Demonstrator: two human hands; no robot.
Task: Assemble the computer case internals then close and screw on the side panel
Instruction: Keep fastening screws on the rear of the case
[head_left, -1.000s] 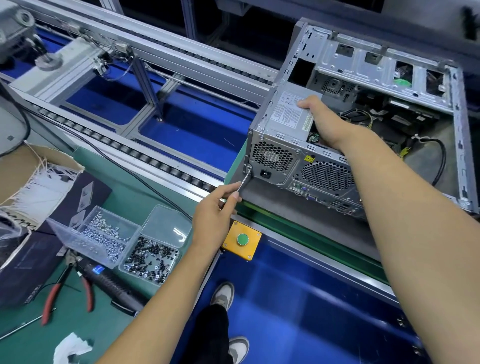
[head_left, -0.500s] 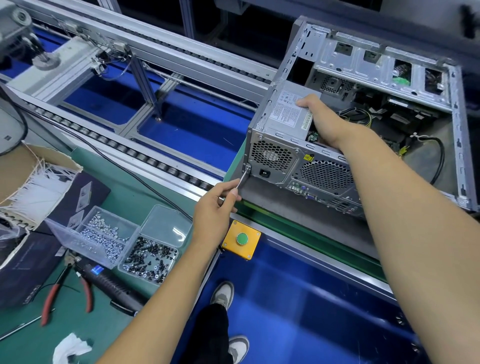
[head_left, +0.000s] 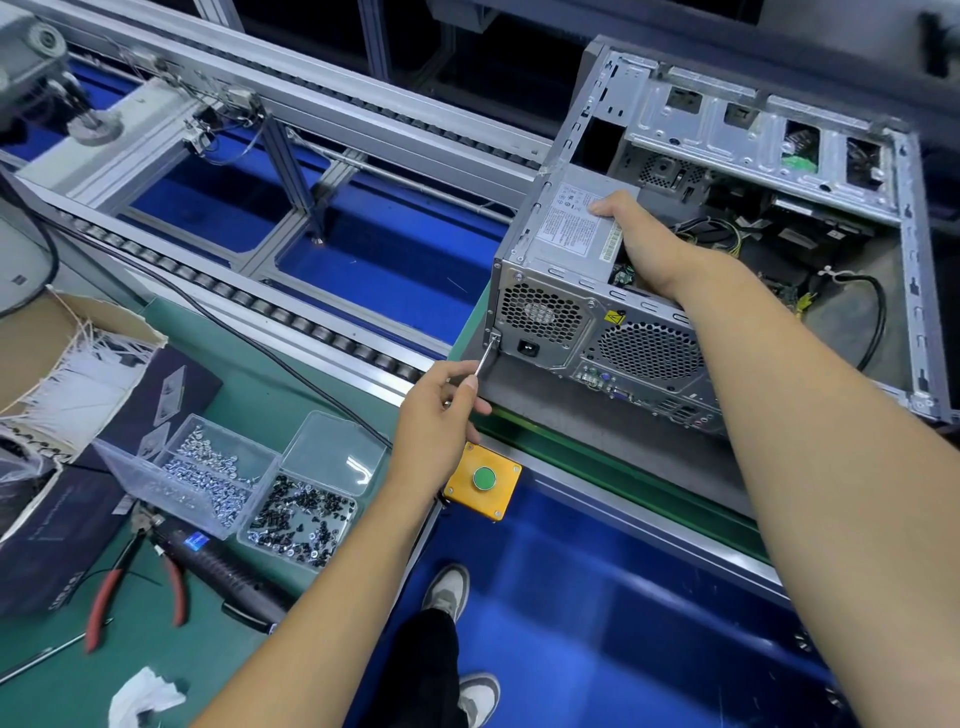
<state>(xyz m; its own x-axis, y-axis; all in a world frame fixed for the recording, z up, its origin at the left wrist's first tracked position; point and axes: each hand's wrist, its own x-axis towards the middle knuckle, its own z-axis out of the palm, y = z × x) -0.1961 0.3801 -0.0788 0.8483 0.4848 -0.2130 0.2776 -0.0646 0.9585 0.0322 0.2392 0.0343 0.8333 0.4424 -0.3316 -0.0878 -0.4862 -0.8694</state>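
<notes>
An open grey computer case (head_left: 906, 218) lies on its side on a grey mat, with no side panel on it and its back facing me. Inside its near left corner sits the silver power supply (head_left: 569, 228). My right hand (head_left: 647, 241) grips the power supply's inner edge, thumb on its labelled top. My left hand (head_left: 441, 410) pinches a thin metal screwdriver (head_left: 487, 356), whose tip meets the case's rear lower left corner beside the power socket. Cables and a motherboard show deeper inside the case.
Two clear boxes, one of silver screws (head_left: 208, 473) and one of black screws (head_left: 298, 519), stand on the green bench at left. Red-handled pliers (head_left: 111, 587) and a black electric screwdriver (head_left: 228, 577) lie near them. A yellow box with a green button (head_left: 483, 480) sits under my left hand. Roller conveyor rails run behind.
Both hands stay in place on the power supply and the screwdriver; my left hand's fingers have shifted slightly on the shaft.
</notes>
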